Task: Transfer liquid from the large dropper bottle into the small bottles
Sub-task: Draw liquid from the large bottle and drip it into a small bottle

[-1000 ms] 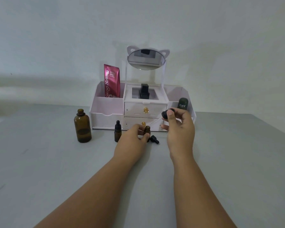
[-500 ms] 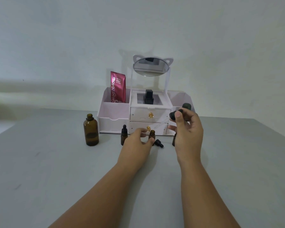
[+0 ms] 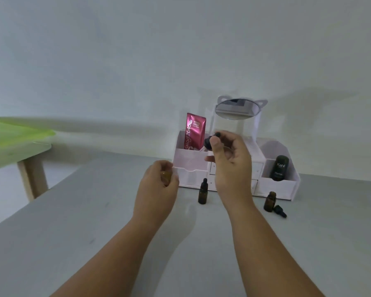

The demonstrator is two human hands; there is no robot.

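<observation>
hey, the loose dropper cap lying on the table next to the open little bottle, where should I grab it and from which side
Pinch the dropper cap across its wider black collar, coming straight down from above. It lies on its side on the table, tip toward you and to the right, so the collar sides are free. The open small bottle stands close on its left, so keep your fingers off that side.

Two small bottles (image 3: 202,192) (image 3: 269,201), one large bottle (image 3: 166,178), two droppers (image 3: 210,141) (image 3: 280,211).

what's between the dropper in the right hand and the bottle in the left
Nothing visible. The right hand holds the dropper up in front of the organizer, and the left hand is wrapped around the big bottle just below and left of it. Only open air lies between them; the capped small bottle stands off to the side.
</observation>
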